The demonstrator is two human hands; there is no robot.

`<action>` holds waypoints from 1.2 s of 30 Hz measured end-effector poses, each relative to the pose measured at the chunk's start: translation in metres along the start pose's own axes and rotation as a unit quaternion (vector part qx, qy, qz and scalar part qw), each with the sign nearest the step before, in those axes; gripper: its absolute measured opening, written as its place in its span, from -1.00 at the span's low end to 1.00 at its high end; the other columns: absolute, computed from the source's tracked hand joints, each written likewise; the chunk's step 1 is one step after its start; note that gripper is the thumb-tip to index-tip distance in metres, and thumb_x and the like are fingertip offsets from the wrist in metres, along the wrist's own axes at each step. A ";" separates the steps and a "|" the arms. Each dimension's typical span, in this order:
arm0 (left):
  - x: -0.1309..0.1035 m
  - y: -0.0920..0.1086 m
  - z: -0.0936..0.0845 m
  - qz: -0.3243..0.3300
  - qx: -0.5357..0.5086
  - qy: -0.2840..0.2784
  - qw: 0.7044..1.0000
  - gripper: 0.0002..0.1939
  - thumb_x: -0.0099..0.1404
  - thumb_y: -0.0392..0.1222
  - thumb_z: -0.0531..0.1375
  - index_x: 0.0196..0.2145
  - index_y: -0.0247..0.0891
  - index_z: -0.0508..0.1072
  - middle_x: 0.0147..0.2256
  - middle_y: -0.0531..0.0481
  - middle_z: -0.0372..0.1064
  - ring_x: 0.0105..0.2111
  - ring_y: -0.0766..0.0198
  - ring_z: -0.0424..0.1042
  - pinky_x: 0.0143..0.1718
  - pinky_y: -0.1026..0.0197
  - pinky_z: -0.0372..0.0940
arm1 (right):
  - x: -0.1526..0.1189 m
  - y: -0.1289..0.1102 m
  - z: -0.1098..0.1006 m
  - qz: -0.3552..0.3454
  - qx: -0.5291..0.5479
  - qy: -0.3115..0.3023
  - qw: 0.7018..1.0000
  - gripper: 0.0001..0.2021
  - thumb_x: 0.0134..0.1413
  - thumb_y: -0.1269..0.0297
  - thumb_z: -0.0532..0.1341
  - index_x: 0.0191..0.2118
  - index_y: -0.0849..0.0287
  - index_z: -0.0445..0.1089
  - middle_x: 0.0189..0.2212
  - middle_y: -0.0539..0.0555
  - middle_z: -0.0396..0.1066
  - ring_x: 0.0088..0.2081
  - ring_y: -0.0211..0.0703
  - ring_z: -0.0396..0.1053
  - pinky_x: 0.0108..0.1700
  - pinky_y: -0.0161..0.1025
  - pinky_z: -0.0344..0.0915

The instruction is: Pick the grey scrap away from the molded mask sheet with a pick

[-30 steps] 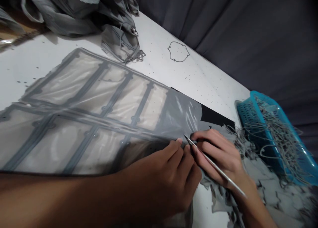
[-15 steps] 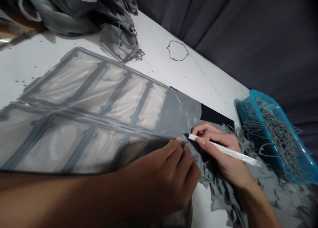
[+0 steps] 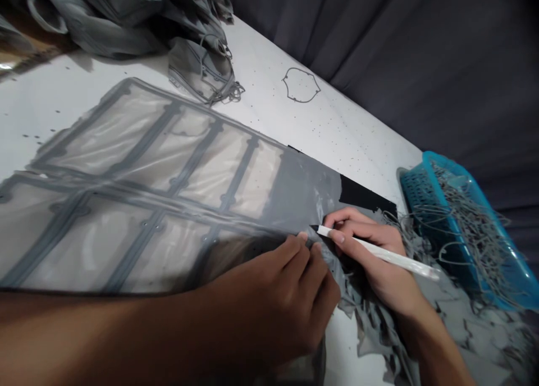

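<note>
A: Largest first. What stands behind your bench?
B: A dark curtain (image 3: pixel 421 66), running along the far edge of your white table (image 3: pixel 362 136).

A: Your sheet (image 3: pixel 168 203)?
B: Flat on the table. Panelled part extends to your left; the plain grey end lies at your fingertips.

A: Around it?
B: Grey heap (image 3: pixel 105 27) beyond it, upper left. Scraps (image 3: pixel 374 318) beside and below your right wrist. Blue basket (image 3: pixel 415 192) to your right, filled with thin strips (image 3: pixel 480 229).

A: Your left hand (image 3: pixel 305 296)?
B: Forearm across the near part of the sheet. Fingers bent, tips bunched and touching the sheet by its plain end. Whether they pinch it: cannot tell, contact partly hidden.

A: Your right hand (image 3: pixel 374 251)?
B: Grasping a white tool (image 3: pixel 396 257) like a pen: thumb on the near side, index finger curled on the far side, shaft slanting back to your right.

A: Smaller items?
B: A thin loop (image 3: pixel 304 102) on the table beyond the sheet, well apart from both hands. Smallest, the tool's dark tip (image 3: pixel 314 228): ahead of your right fingers, just beside your left fingertips, over the plain end. Touching or just above: cannot tell.
</note>
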State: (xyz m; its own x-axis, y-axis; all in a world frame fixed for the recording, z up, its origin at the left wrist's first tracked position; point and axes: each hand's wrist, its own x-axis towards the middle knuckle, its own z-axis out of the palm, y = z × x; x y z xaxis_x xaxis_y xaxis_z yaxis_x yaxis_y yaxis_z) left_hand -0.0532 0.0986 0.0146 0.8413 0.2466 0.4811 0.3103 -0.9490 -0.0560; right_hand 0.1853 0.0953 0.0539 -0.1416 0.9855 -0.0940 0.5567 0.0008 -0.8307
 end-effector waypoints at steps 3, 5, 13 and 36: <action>0.000 0.000 0.000 -0.002 0.000 -0.001 1.000 -0.55 0.58 -0.04 0.05 0.08 -0.44 0.56 0.10 -0.42 0.66 0.03 -0.18 0.67 0.12 -0.08 0.51 | 0.000 0.000 0.001 0.004 0.000 0.000 1.000 -0.59 0.47 0.21 0.34 -0.49 0.12 0.44 -0.17 0.11 0.56 -0.14 -0.01 0.47 0.00 -0.09 0.35; 0.000 0.000 0.000 0.000 -0.001 0.002 1.000 -0.55 0.59 -0.02 0.05 0.08 -0.45 0.56 0.09 -0.43 0.66 0.03 -0.18 0.68 0.10 -0.08 0.52 | 0.000 -0.001 0.001 0.007 -0.001 0.000 1.000 -0.59 0.47 0.20 0.33 -0.49 0.12 0.44 -0.17 0.10 0.55 -0.14 -0.01 0.47 0.00 -0.10 0.34; 0.001 -0.001 -0.003 0.004 0.001 -0.007 1.000 -0.53 0.60 -0.01 0.04 0.07 -0.47 0.54 0.08 -0.44 0.66 0.02 -0.18 0.68 0.08 -0.06 0.51 | 0.003 -0.005 0.002 0.019 0.013 -0.006 1.000 -0.59 0.45 0.19 0.35 -0.50 0.12 0.46 -0.17 0.10 0.54 -0.14 -0.01 0.48 0.01 -0.09 0.32; 0.001 -0.001 0.000 -0.008 0.007 0.019 1.000 -0.60 0.57 -0.01 0.08 0.00 -0.35 0.59 0.02 -0.35 0.69 -0.03 -0.11 0.68 0.07 -0.05 0.50 | 0.006 -0.006 0.001 0.035 0.037 -0.016 0.999 -0.57 0.44 0.14 0.37 -0.51 0.12 0.49 -0.18 0.12 0.54 -0.13 0.02 0.48 0.06 -0.05 0.32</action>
State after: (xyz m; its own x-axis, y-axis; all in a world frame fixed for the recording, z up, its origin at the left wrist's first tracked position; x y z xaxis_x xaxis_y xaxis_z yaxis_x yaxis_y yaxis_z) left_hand -0.0521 0.0995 0.0152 0.8185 0.2546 0.5150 0.3306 -0.9419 -0.0598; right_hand 0.1806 0.1007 0.0579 -0.1312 0.9767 -0.1700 0.5037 -0.0820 -0.8600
